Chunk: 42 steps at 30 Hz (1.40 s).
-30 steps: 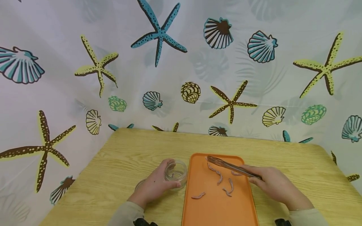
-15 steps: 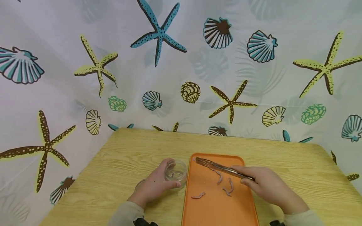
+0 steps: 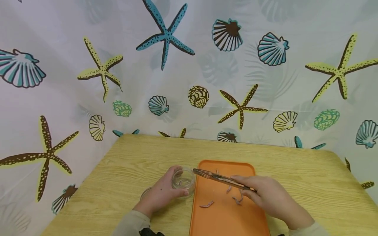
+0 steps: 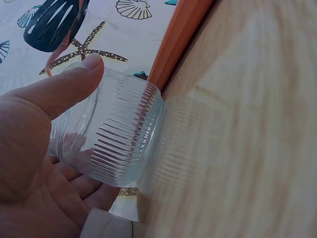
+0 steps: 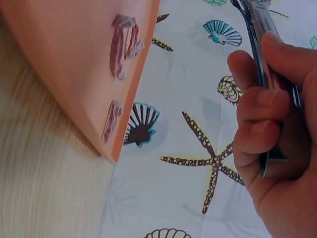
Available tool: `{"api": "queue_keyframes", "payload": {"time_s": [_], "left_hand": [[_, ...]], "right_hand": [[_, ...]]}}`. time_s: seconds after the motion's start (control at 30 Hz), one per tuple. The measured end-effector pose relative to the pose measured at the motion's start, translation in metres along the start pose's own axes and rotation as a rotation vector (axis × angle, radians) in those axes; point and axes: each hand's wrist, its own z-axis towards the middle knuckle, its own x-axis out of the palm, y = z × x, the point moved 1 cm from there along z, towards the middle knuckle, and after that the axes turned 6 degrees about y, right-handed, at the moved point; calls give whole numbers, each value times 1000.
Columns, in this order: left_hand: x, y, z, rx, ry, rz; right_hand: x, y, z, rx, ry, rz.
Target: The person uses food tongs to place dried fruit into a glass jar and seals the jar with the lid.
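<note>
One pair of slotted metal tongs (image 3: 220, 178), pinched in the right hand (image 3: 268, 195), slants across the lower centre of the head view, its head at the rim of one glass jar (image 3: 183, 179) and, in the upper left of the left wrist view, carrying one dangling pinkish strip (image 4: 56, 55). The left hand (image 3: 162, 191) curls its thumb and fingers round that jar, just beside one orange tray (image 3: 227, 218) bearing at least three more strips (image 3: 207, 204), the exact count hidden by the tongs. One wood-grain table (image 3: 141, 150) lies beneath.
</note>
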Motion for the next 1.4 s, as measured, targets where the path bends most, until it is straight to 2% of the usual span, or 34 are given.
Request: {"api": "queue_keyframes", "payload": {"time_s": [0.23,0.53,0.87,1.4], "left_hand": [[0,0,1,-11,-11,-1],[-1,-1,1,-27,-17,5],[0,0,1,-14,-1,-12],[0,1,2,-2,6,-10]], "right_hand": [[9,10,5,-55,-74,-46],[16,12,8,-60,-72,-7],[11,12,4,9,-36,5],[-1,-9,-1,125,37,-10]]}}
